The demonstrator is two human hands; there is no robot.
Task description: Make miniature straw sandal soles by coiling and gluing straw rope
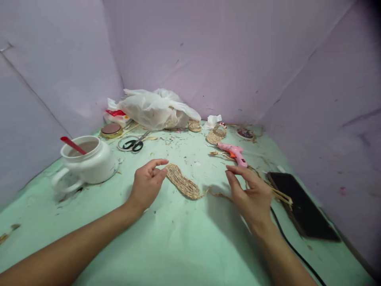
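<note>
A flat, sole-shaped piece of coiled braided twine (183, 183) lies on the pale green table in front of me. My left hand (149, 183) is at its far left end, thumb and index finger closed at the edge. From the near right end a loose tail of twine (219, 194) runs rightward and passes behind my right hand (249, 194). That hand is raised, casting a shadow, with its thumb and index tips drawn together; I cannot see what is between them. Just beyond it lies a pink glue gun (235, 152) with an orange trigger.
A white mug (92, 165) with a red handle sticking out stands left, near black-handled scissors (133, 143) and a round lidded jar (111, 130). At the back are a white plastic bag (157, 109) and a small woven slipper (216, 136). A black phone (302, 206) and cable (287, 240) lie right.
</note>
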